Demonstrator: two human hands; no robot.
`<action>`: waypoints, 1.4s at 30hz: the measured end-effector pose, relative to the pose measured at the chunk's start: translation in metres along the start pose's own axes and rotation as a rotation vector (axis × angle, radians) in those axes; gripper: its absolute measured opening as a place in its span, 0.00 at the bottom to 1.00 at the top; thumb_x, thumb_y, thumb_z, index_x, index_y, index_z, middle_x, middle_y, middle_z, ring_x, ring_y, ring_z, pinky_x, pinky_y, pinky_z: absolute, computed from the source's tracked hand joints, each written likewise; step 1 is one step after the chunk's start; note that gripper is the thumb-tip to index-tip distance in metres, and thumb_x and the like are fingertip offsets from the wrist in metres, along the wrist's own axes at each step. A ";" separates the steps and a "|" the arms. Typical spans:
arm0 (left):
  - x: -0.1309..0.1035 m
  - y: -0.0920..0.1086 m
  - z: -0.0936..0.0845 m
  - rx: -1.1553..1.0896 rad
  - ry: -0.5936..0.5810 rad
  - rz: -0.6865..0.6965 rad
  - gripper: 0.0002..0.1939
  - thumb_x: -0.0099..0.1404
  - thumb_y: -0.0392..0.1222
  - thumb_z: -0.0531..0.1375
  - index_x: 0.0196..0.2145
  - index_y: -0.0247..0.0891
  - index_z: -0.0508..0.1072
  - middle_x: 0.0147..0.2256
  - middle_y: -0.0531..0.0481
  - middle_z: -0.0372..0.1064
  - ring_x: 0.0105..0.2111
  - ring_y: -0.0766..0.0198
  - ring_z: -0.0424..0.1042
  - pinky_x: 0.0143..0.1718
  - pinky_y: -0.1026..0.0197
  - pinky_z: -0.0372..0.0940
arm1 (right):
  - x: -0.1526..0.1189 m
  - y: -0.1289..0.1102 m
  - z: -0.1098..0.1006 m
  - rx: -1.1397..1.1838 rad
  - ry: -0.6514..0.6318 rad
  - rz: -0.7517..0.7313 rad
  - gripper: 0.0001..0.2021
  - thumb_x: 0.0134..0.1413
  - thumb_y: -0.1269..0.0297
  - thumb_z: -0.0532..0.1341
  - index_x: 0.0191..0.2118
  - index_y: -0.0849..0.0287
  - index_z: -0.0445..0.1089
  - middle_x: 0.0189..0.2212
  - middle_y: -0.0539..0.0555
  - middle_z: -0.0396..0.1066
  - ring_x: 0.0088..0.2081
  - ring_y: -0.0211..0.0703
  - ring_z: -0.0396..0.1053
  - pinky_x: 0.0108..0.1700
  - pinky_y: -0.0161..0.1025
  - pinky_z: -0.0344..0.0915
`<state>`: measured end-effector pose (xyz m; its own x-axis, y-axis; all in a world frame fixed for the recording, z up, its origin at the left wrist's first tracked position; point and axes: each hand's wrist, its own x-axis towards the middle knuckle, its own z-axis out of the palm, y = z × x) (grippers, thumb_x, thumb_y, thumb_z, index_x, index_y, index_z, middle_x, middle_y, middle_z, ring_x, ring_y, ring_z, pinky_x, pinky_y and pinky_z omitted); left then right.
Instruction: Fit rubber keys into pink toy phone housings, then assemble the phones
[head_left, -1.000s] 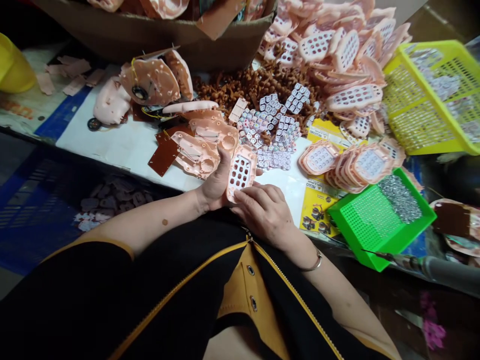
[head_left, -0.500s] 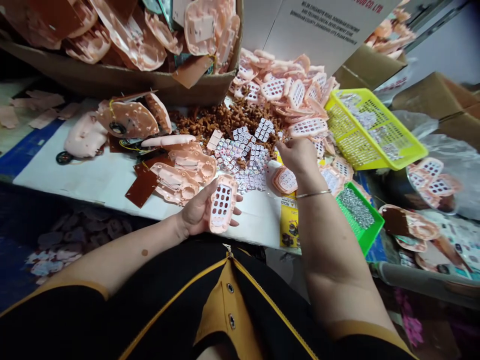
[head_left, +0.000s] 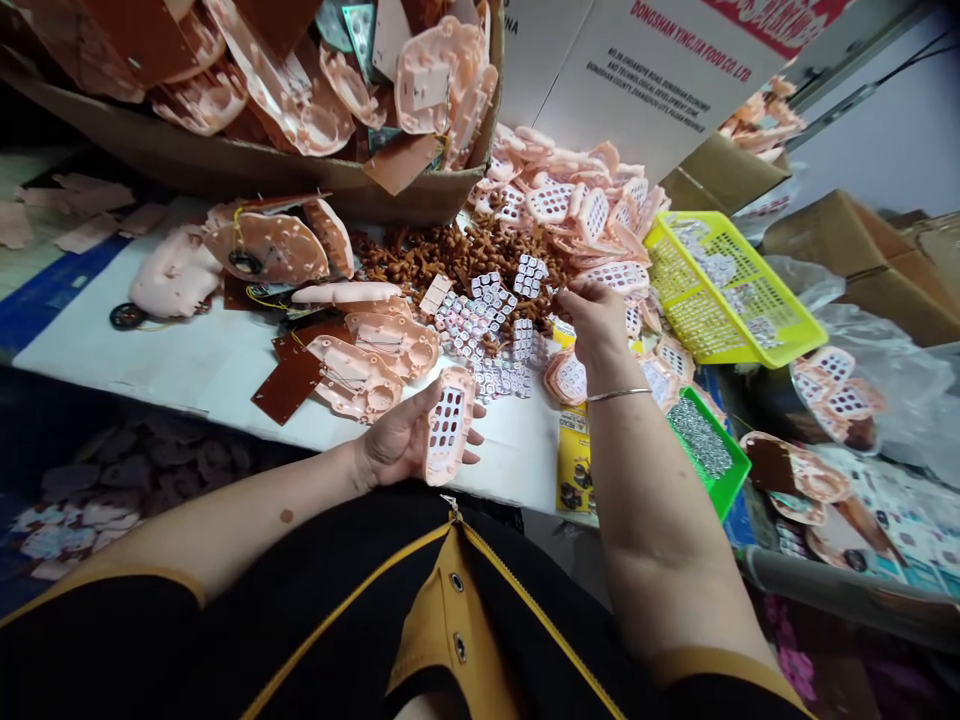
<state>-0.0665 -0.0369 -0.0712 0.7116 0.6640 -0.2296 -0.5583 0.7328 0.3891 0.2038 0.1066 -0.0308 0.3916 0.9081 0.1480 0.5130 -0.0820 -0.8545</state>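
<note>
A pink plastic casing half [head_left: 448, 425] with rows of keypad holes lies upright in my left hand [head_left: 397, 437]; the thumb rests along its edge and the fingers show behind it. My right hand [head_left: 601, 322] is reaching to the right side of the heap, its fingers bent together; their tips are partly hidden, so I cannot make out what is between them. Close to it are small brown moulded parts [head_left: 457, 245] in a pile and white button pads [head_left: 531, 276]. Below the right wrist sits a short stack of pink keypad pieces [head_left: 565, 378].
A cardboard box [head_left: 337, 178] full of pink shells stands at the back left. Wired shells [head_left: 266, 245] lie before it. To the right are a yellow basket [head_left: 787, 345], a green tray [head_left: 731, 485] of small metal pieces and a heap of pink keypad covers [head_left: 551, 203].
The view has shifted slightly, so the bench sits lower in the picture. My left hand still holds the casing half; my right hand stays at the pile with its fingers drawn together.
</note>
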 end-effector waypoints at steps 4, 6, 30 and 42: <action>-0.003 -0.001 -0.002 -0.025 -0.013 0.046 0.29 0.57 0.57 0.67 0.50 0.34 0.73 0.46 0.42 0.76 0.40 0.54 0.77 0.43 0.46 0.74 | 0.007 0.004 -0.004 0.292 0.198 -0.155 0.10 0.46 0.68 0.59 0.38 0.56 0.66 0.29 0.47 0.69 0.26 0.33 0.67 0.34 0.38 0.71; -0.003 -0.001 -0.002 -0.027 -0.020 0.059 0.29 0.56 0.55 0.68 0.49 0.34 0.74 0.45 0.42 0.77 0.40 0.53 0.78 0.44 0.47 0.73 | 0.008 0.007 -0.009 0.300 0.205 -0.240 0.11 0.49 0.67 0.59 0.41 0.55 0.67 0.32 0.49 0.71 0.28 0.35 0.70 0.35 0.40 0.73; -0.004 -0.001 -0.001 0.016 -0.023 0.087 0.28 0.58 0.54 0.67 0.50 0.33 0.73 0.47 0.39 0.76 0.41 0.52 0.78 0.46 0.47 0.72 | -0.082 -0.001 -0.020 -0.160 0.006 -0.205 0.12 0.55 0.56 0.57 0.38 0.56 0.73 0.33 0.56 0.76 0.37 0.45 0.73 0.44 0.48 0.69; -0.003 -0.002 0.000 0.011 -0.044 0.093 0.28 0.58 0.55 0.66 0.50 0.33 0.74 0.47 0.40 0.77 0.42 0.51 0.78 0.47 0.47 0.71 | -0.119 -0.012 -0.019 0.560 -0.197 0.196 0.12 0.45 0.53 0.67 0.33 0.54 0.70 0.25 0.47 0.69 0.30 0.38 0.74 0.36 0.40 0.73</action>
<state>-0.0678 -0.0404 -0.0718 0.6751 0.7218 -0.1526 -0.6182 0.6664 0.4169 0.1652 -0.0077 -0.0287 0.2625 0.9610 -0.0868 -0.0537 -0.0752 -0.9957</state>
